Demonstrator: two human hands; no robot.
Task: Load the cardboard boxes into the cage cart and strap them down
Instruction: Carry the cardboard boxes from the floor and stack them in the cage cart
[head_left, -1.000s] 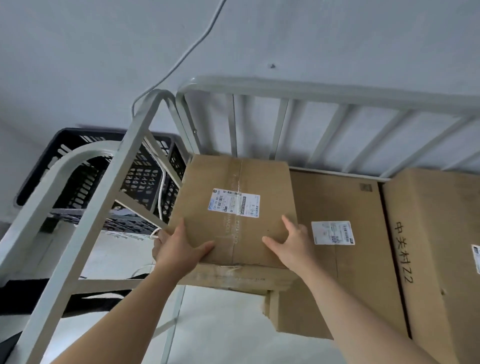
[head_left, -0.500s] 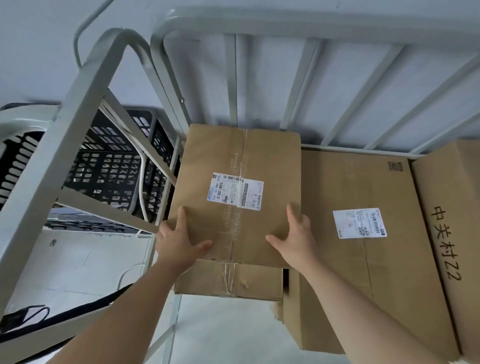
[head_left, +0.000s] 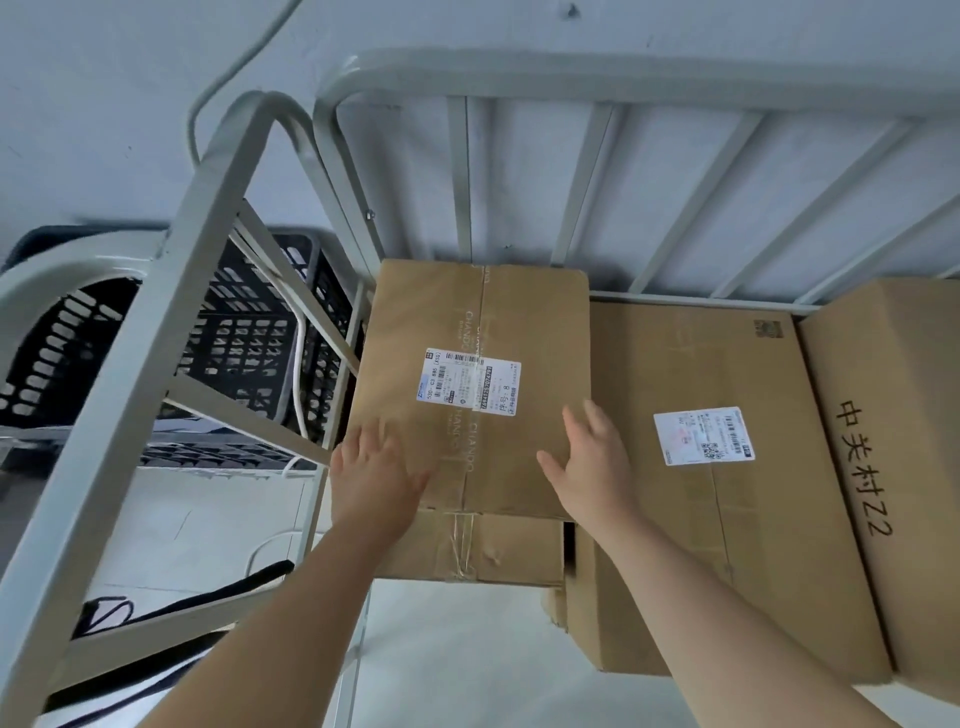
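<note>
A taped cardboard box (head_left: 467, 322) with a white shipping label sits in the back left corner of the grey metal cage cart (head_left: 597, 78). My left hand (head_left: 376, 473) lies flat on the box's near left top, fingers straight. My right hand (head_left: 592, 462) rests with straight fingers on the box's near right edge. To its right stands a larger flat box (head_left: 727, 519) with its own label, and beside that a tall box (head_left: 893, 415) with black printed characters.
The cart's left side frame (head_left: 171, 322) rises at an angle close to my left arm. Behind it stands a black slotted plastic crate (head_left: 249, 332). A white cable (head_left: 296, 374) hangs by the crate. Pale floor (head_left: 457, 654) shows below the boxes.
Both hands have loosened from gripping the box's near corners and now lie flat on its top. The box sits slightly deeper in the corner.
</note>
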